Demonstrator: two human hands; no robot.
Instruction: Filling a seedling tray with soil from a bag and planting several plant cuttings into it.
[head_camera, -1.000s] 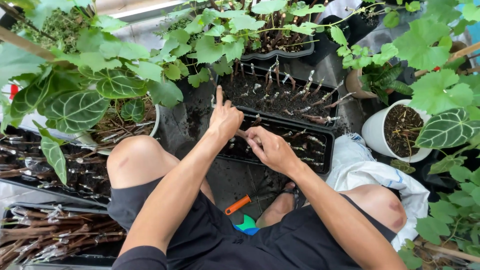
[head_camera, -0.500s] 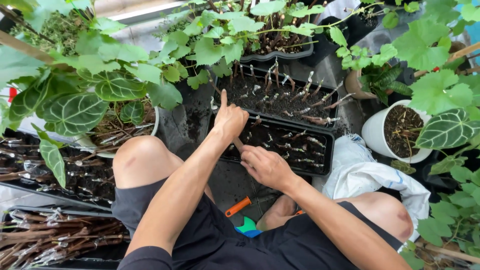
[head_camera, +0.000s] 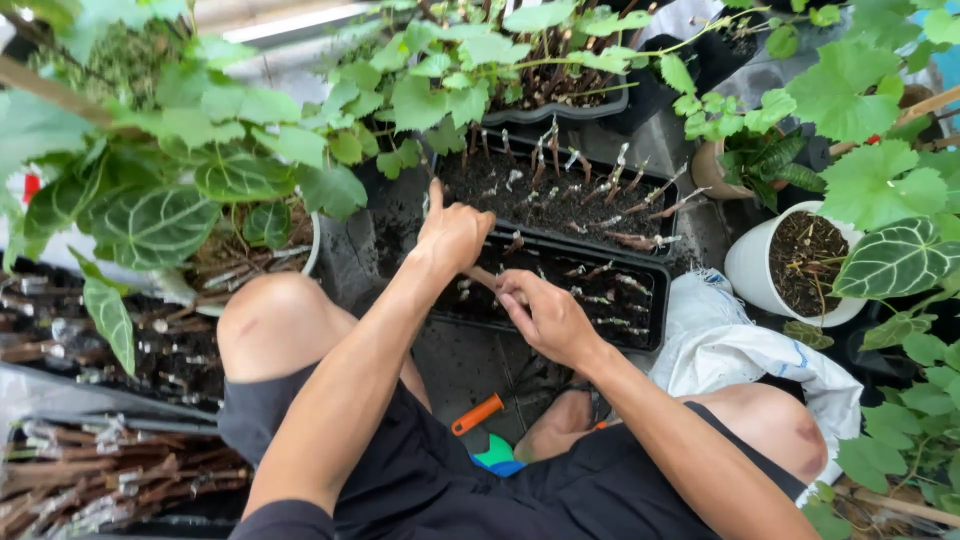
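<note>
I am squatting over a long black planter tray (head_camera: 655, 305) filled with dark soil and several short woody cuttings. My left hand (head_camera: 452, 232) is closed around the upper end of a brown cutting (head_camera: 484, 277), its index finger pointing up. Just below it, my right hand (head_camera: 546, 317) pinches the lower end of the same cutting, over the left part of the tray. A second black tray (head_camera: 560, 190) with more upright cuttings sits directly behind the first.
A white sack (head_camera: 740, 350) lies by my right knee. A white pot (head_camera: 790, 262) of soil stands at right. An orange-handled tool (head_camera: 478, 414) lies between my legs. Trays of bundled cuttings (head_camera: 100, 480) are at left. Large leafy plants (head_camera: 180, 170) crowd all sides.
Both hands have shifted slightly left and toward me along the near tray, staying on the cutting. The view has tilted a little.
</note>
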